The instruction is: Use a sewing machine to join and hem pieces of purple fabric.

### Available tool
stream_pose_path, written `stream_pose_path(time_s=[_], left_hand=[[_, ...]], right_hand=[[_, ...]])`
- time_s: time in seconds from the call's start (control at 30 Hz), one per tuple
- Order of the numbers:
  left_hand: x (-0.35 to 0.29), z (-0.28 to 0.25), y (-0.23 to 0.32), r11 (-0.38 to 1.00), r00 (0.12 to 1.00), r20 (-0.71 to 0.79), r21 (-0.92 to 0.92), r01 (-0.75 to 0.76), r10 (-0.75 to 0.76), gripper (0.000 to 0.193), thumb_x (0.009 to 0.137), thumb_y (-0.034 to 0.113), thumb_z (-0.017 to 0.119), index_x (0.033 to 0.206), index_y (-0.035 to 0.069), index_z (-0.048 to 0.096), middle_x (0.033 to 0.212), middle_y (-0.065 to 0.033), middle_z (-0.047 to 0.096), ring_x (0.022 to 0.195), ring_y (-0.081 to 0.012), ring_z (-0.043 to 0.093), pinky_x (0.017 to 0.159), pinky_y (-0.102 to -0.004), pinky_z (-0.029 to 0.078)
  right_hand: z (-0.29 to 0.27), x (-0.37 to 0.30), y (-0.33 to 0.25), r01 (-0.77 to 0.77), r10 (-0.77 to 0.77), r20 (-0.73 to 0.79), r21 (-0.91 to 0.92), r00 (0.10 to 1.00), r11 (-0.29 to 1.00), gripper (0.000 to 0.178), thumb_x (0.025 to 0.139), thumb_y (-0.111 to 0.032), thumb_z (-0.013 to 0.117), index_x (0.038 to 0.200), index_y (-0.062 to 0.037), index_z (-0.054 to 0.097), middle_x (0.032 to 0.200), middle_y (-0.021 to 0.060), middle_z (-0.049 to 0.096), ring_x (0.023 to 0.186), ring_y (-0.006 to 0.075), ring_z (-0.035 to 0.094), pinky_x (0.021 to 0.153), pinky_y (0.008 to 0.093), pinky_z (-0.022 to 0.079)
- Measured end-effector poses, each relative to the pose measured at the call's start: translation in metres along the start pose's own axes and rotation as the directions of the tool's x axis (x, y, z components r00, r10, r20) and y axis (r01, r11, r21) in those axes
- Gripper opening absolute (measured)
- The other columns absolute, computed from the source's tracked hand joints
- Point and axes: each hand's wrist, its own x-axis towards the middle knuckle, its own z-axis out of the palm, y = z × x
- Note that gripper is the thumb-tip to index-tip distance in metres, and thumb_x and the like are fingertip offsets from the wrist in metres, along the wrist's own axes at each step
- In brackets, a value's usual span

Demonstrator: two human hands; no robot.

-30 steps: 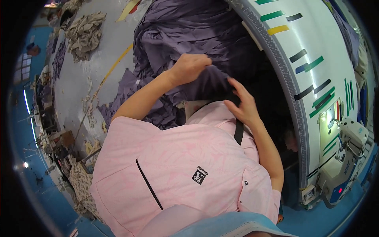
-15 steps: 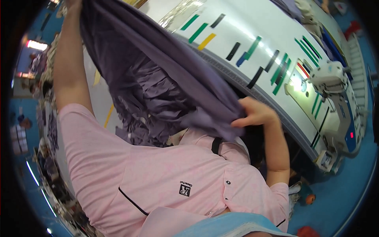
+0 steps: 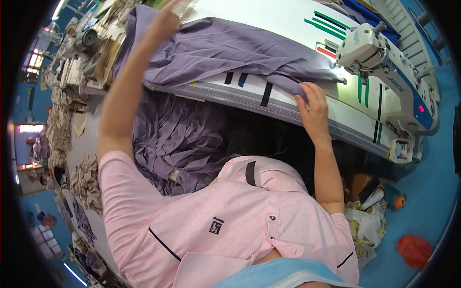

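A long purple garment piece (image 3: 225, 48) lies spread across the white sewing table (image 3: 288, 103). My left hand (image 3: 168, 19) grips its far end, up at the top of the view with the arm stretched out. My right hand (image 3: 314, 108) presses the other end of the fabric against the table near the front edge, fingers curled over the cloth. A white sewing machine (image 3: 379, 53) stands just to the right of that hand.
A heap of more purple fabric (image 3: 177, 139) lies on a grey surface at my left. Beige cloth scraps (image 3: 89, 180) sit further left. Coloured tape strips (image 3: 266, 93) mark the table. A red bag (image 3: 413, 249) and clutter lie on the blue floor at right.
The purple piece was lifted from the heap at my left, swung up and over, and now lies spread on the sewing table. My view turned toward the machine.
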Motion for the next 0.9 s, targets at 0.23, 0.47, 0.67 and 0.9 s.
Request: stream_pose_path(time_s=[0.23,0.47,0.67,0.9], left_hand=[[-0.062,0.086,0.159,0.948,0.908,0.278,-0.054,-0.312,0.315,0.047,0.083,0.025,0.072,0.123,0.003,0.059,0.129,-0.0136,0.058,0.122,-0.0318,0.054,0.104,-0.0419,0.041],[-0.075,0.099,0.144,0.973,0.911,0.342,-0.074,-0.219,0.231,0.047,0.083,0.023,0.071,0.124,0.003,0.058,0.128,-0.0131,0.06,0.118,-0.0311,0.056,0.101,-0.0415,0.043],[-0.077,0.096,0.145,0.979,0.916,0.346,-0.07,-0.19,0.203,0.047,0.084,0.024,0.071,0.124,0.001,0.059,0.127,-0.0141,0.06,0.118,-0.0324,0.057,0.099,-0.0415,0.044],[-0.066,0.101,0.163,0.989,0.932,0.33,-0.079,-0.127,0.147,0.05,0.087,0.029,0.07,0.125,0.0,0.058,0.127,-0.0161,0.06,0.117,-0.0347,0.057,0.099,-0.0413,0.044]], right_hand=[[0.003,-0.017,-0.008,0.085,-0.088,0.102,0.033,0.991,0.996,0.032,0.079,-0.01,0.073,0.108,-0.0011,0.065,0.113,0.0129,0.062,0.112,0.0316,0.056,0.099,0.0423,0.043],[-0.003,-0.027,0.0,0.064,-0.066,0.01,0.105,0.998,0.992,0.025,0.078,-0.007,0.073,0.101,-0.0011,0.065,0.108,0.0128,0.064,0.107,0.0316,0.059,0.094,0.0424,0.046],[-0.025,-0.019,0.043,-0.174,0.165,-0.161,-0.044,0.973,0.984,0.017,0.082,-0.009,0.071,0.095,-0.0002,0.065,0.101,0.0138,0.065,0.098,0.032,0.06,0.089,0.0423,0.047],[-0.021,-0.017,0.08,-0.306,0.256,-0.231,-0.214,0.939,0.928,0.024,0.082,-0.023,0.074,0.092,-0.0019,0.066,0.105,0.0108,0.061,0.107,0.0306,0.053,0.095,0.0419,0.042]])
